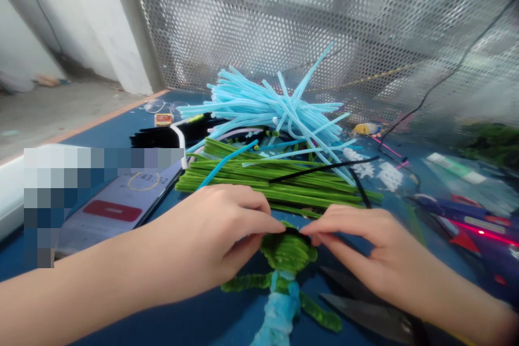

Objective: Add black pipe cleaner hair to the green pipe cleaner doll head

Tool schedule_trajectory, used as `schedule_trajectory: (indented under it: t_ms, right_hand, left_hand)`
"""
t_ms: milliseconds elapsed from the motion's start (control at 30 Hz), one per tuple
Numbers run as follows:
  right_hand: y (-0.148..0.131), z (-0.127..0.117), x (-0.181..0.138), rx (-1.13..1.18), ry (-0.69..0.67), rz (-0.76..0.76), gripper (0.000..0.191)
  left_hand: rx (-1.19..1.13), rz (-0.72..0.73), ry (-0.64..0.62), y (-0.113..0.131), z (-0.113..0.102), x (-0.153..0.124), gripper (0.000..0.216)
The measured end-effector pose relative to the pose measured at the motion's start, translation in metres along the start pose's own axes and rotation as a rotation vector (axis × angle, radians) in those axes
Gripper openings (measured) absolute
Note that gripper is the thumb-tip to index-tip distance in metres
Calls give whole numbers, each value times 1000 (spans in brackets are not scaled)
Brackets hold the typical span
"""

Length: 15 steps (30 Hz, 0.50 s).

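A doll made of fuzzy pipe cleaners lies on the table, with a green head [287, 253], green arms and a light blue dress [279, 311]. Across the top of its head runs a short black pipe cleaner [291, 231]. My left hand [229, 227] pinches the strip's left end between thumb and forefinger, beside the head. On the other side, the closed fingertips of my right hand [360, 235] hold its right end. Both hands partly cover the strip's ends. Open scissors [365, 311] lie beneath my right wrist, blades toward the doll.
Green pipe cleaners [243, 175] lie behind my hands, with a light blue heap [267, 100] and a black bundle [150, 138] farther back. A phone [117, 208] rests at left. At right lies a purple glue gun [486, 238] with a red light. Perforated metal [251, 16] borders the table's back.
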State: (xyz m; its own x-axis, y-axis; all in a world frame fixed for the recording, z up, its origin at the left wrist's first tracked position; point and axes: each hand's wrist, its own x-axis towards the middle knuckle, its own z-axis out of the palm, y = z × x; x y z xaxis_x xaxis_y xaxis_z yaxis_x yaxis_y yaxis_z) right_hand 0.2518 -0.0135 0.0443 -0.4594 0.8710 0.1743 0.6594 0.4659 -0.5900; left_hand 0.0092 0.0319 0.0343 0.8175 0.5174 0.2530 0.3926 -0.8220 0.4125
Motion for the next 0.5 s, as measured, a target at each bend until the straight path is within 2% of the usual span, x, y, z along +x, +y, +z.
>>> schedule_trajectory:
  t_ms: [200, 367, 500]
  right_hand:
    - [1, -2, -1, -46, 15, -34, 19]
    - [5, -6, -6, -179, -83, 43, 38]
    - [8, -7, -6, -181, -188, 9, 35]
  left_hand:
    - [-20, -63, -58, 8, -5, 3, 27]
    - [-7, -93, -60, 13, -13, 3, 23]
    - [-13, -108, -84, 11, -16, 0, 24]
